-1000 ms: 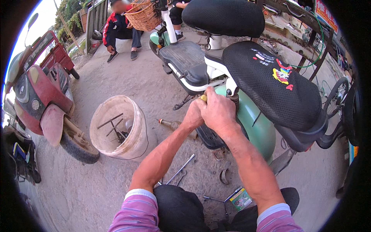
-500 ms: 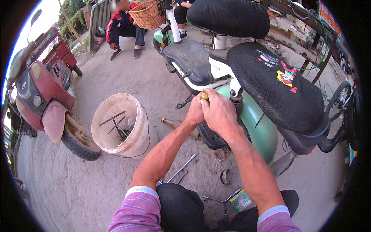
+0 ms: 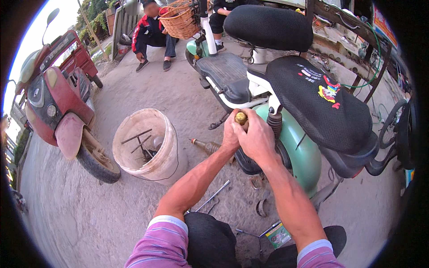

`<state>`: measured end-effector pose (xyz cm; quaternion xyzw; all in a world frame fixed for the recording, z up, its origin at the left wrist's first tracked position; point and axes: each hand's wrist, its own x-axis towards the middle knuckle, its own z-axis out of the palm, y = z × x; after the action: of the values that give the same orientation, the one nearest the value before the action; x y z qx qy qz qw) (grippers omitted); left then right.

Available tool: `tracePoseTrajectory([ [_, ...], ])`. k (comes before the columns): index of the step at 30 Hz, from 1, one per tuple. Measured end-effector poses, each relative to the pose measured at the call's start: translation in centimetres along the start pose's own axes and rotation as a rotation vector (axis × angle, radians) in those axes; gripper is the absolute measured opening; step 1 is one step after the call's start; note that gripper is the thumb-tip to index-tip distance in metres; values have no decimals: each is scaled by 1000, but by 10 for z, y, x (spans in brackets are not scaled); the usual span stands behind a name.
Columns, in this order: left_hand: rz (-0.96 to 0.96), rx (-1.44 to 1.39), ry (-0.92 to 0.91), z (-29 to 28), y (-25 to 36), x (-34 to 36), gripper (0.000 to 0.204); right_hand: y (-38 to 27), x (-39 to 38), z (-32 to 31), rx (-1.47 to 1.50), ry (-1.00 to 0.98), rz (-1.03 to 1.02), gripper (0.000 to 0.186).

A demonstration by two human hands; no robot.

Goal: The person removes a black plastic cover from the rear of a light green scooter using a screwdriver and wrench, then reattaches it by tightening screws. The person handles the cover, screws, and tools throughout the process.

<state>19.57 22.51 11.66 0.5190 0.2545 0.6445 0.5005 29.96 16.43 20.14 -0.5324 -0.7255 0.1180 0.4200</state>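
Observation:
Both of my hands are closed together in front of the electric scooter, beside its pale green rear cover. Between them stands a yellow-ended tool handle, and only its round end shows. My left hand wraps it from the left, my right hand from the right. The tool's shaft and tip are hidden under my hands. A black spring shock absorber is right next to my right hand. Below the hands, a black footboard-like part shows beside the green cover.
A dirty white bucket with T-handled tools stands to the left, beside a brown glass bottle lying down. Wrenches, a metal ring and a green box lie near my knees. A red three-wheeler and two seated people are farther off.
The yellow handle end now faces up toward me and shows more fully between my hands. My view has shifted slightly, and both hands stay closed around the handle.

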Motion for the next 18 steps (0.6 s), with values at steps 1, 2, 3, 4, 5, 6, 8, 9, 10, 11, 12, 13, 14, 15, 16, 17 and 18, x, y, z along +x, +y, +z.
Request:
tracePoseTrajectory([
  [1, -13, 93, 13, 2, 1, 2, 28, 0, -6, -2, 60, 7, 14, 51],
  [2, -44, 198, 31, 6, 1, 3, 27, 1, -13, -4, 108, -7, 53, 52],
  [3, -37, 284, 71, 9, 0, 4, 25, 3, -20, -7, 157, -20, 93, 53],
  [4, -48, 384, 115, 13, 0, 5, 24, 6, -26, -9, 159, -9, 97, 50],
  [5, -53, 481, 154, 16, -1, 6, 22, 9, -32, -11, 187, -45, 128, 49],
  [6, -110, 516, 202, 16, -2, 8, 23, 13, -39, -12, 215, -81, 160, 49],
  [8, -30, 507, 194, 13, -3, 13, 27, 21, -51, -11, 271, -72, 168, 43],
  [9, 0, 532, 167, 10, -3, 17, 27, 25, -56, -8, 272, -89, 186, 41],
  [10, -61, 512, 41, 4, -1, 22, 28, 29, -62, -6, 289, -113, 205, 40],
  [11, -107, 462, -64, -2, 0, 28, 26, 32, -67, -3, 305, -150, 249, 38],
  [12, -206, 347, -165, -8, 3, 34, 24, 35, -71, -1, 310, -173, 250, 37],
  [13, -300, 225, -270, -13, 5, 40, 23, 38, -76, 1, 307, -193, 263, 39],
  [14, -314, 189, -281, -16, 7, 42, 22, 41, -79, 2, 321, -222, 263, 39],
  [15, -334, 148, -295, -18, 9, 42, 22, 43, -83, 2, 327, -273, 320, 39],
  [16, -375, 111, -311, -18, 10, 42, 21, 46, -86, 2, 297, -290, 300, 39],
  [17, -322, 143, -279, -16, 11, 39, 22, 49, -88, 2, 283, -294, 270, 40],
  [18, -293, 181, -250, -14, 12, 35, 22, 51, -91, 2, 267, -310, 271, 40],
])
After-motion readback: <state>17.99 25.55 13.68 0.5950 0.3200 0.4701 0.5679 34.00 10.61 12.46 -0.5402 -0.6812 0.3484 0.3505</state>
